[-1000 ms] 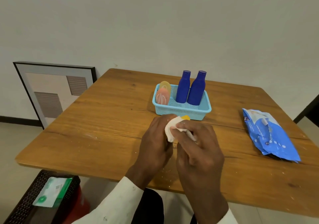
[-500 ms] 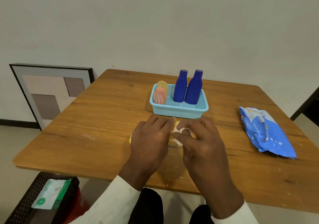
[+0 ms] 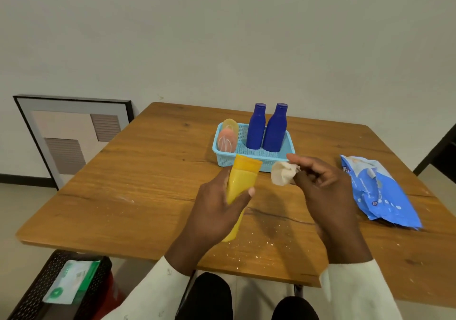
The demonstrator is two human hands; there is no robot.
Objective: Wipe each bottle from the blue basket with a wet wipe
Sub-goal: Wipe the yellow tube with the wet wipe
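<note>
In front of the blue basket [image 3: 254, 158], the left hand [image 3: 217, 211] gripped a yellow tube [image 3: 240, 184] while the right hand [image 3: 325, 191] pinched a crumpled wipe [image 3: 282, 173].

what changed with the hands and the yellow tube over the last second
The hands have parted: the left hand now grips the yellow tube alone, while the right hand has drawn the wet wipe off it rightward. The blue basket and wipes pack stayed put.

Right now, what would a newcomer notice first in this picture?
The left hand grips a yellow tube above the wooden table, and the right hand pinches a crumpled wet wipe beside it. Behind them, two dark blue bottles stand upright in the blue basket.
</note>
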